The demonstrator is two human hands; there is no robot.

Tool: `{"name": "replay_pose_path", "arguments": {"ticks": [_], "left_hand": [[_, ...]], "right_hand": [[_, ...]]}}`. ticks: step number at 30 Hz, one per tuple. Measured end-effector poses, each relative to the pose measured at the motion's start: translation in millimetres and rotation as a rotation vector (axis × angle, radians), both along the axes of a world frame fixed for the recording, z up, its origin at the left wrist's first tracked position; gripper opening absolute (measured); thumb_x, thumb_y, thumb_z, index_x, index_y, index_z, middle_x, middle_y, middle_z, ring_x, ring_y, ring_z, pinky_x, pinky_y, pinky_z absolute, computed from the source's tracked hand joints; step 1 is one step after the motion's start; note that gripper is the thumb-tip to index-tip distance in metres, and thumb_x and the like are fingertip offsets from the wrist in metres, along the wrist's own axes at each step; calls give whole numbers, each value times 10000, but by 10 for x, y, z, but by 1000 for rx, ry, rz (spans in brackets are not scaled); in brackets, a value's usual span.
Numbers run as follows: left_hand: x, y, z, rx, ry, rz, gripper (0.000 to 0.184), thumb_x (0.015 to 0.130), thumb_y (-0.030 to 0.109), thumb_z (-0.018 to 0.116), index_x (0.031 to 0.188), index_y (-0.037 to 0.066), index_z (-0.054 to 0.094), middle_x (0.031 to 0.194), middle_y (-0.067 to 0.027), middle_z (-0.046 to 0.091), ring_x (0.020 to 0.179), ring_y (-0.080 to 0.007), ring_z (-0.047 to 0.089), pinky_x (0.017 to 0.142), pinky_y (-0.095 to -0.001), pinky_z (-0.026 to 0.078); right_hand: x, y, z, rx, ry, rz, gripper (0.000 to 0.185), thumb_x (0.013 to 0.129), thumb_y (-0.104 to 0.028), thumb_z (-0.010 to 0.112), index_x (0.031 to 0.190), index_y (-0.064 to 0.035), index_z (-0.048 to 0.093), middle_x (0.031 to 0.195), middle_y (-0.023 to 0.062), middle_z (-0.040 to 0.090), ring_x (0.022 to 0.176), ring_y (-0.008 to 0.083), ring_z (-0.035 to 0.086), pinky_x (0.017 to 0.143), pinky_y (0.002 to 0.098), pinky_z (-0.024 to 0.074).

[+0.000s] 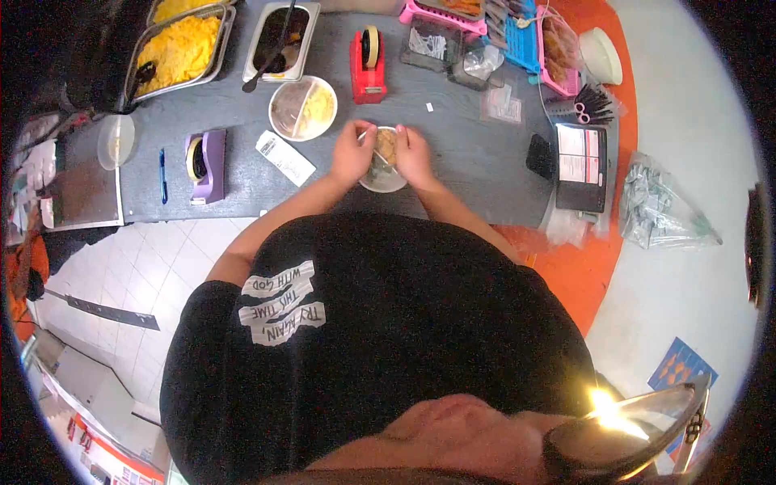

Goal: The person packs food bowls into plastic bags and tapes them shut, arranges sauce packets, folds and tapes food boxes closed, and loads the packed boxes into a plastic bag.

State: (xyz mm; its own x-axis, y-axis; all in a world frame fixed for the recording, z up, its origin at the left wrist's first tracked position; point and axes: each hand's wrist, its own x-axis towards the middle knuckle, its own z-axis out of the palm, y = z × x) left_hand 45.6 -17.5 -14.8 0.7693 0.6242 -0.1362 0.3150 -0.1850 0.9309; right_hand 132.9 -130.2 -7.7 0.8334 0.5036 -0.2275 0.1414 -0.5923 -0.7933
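Observation:
A small round white bowl (381,184) stands between my two hands near the front of the grey table. Brown food (386,144) lies in its far part, and a thin pale divider or strip runs across it. My left hand (353,152) grips the bowl's left rim, fingers curled. Opposite it, my right hand (414,158) has closed fingers on the right rim. Whether a clear lid covers this bowl, I cannot tell. Just beyond my left hand sits a larger divided bowl (301,133) with yellow food in one side.
A red tape dispenser (369,81) stands beyond my hands, a purple one (210,166) to the left. A white printed slip (284,158) lies nearby. Food trays (179,48) and a dark-filled metal pan (279,40) line the back left. At right are a card reader (582,166) and baskets (558,52).

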Motion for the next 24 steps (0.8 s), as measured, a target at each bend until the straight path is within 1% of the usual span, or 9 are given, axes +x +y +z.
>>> {"name": "replay_pose_path", "arguments": {"ticks": [3,5,6,8,12,17,19,22,24], "left_hand": [[-136,-53,183,35,-109,257,280,861,221,556,1033,1,539,1039,-194,586,985,-379,550,848,-422,427],[-297,-34,231,457,-261,-95,418,829,212,569,1184,11,475,1272,-191,461,1196,-370,420,995,-469,321],[-287,-30,272,455,-258,-90,418,829,212,569,1184,11,475,1272,-191,461,1196,-370,420,995,-469,321],[-306,-75,343,668,-11,-255,580,822,240,560,1313,1,364,1418,-192,294,1326,-351,256,1071,-522,191],[-198,-7,310,702,71,-309,690,830,295,553,1376,-7,259,1470,-186,186,1368,-337,162,1089,-530,147],[-179,-12,308,650,28,-293,725,812,278,599,1366,-27,243,1450,-229,194,1356,-386,165,1078,-565,147],[-178,-16,302,622,18,-282,710,815,254,577,1371,-25,235,1457,-222,179,1362,-376,153,1085,-549,139],[-191,5,259,530,-25,-273,691,805,175,532,1381,-22,205,1468,-225,137,1372,-376,113,1095,-527,117],[-182,50,215,465,-55,-270,693,792,119,508,1387,-19,182,1472,-234,109,1377,-385,86,1099,-522,102]], "right_hand": [[31,75,-130,42,-115,-25,397,947,-321,418,860,22,596,841,235,595,777,388,579,701,437,438],[82,192,-194,119,-79,-108,352,945,-300,427,921,9,593,896,230,603,831,376,581,743,415,446],[119,254,-161,116,-77,-103,352,945,-300,427,921,9,593,896,230,603,831,376,581,743,415,446],[173,401,-50,243,-112,-71,302,939,-268,442,986,-1,574,946,215,609,864,366,581,778,408,449],[484,539,-61,208,-318,-22,277,922,-231,490,1102,-26,535,1018,156,614,994,262,553,863,341,422],[845,972,9,-48,-376,208,265,872,-254,562,876,-9,665,1066,154,581,1086,262,499,919,352,381],[866,1039,67,5,140,143,283,860,-258,574,771,-15,689,1110,150,547,1113,260,477,930,345,372],[451,670,444,239,-169,-33,238,859,-215,575,796,-12,682,1131,136,531,1096,247,482,926,334,375],[58,281,524,302,-18,-9,196,855,-187,581,793,-32,685,1109,119,520,1069,242,489,921,332,378]]}}
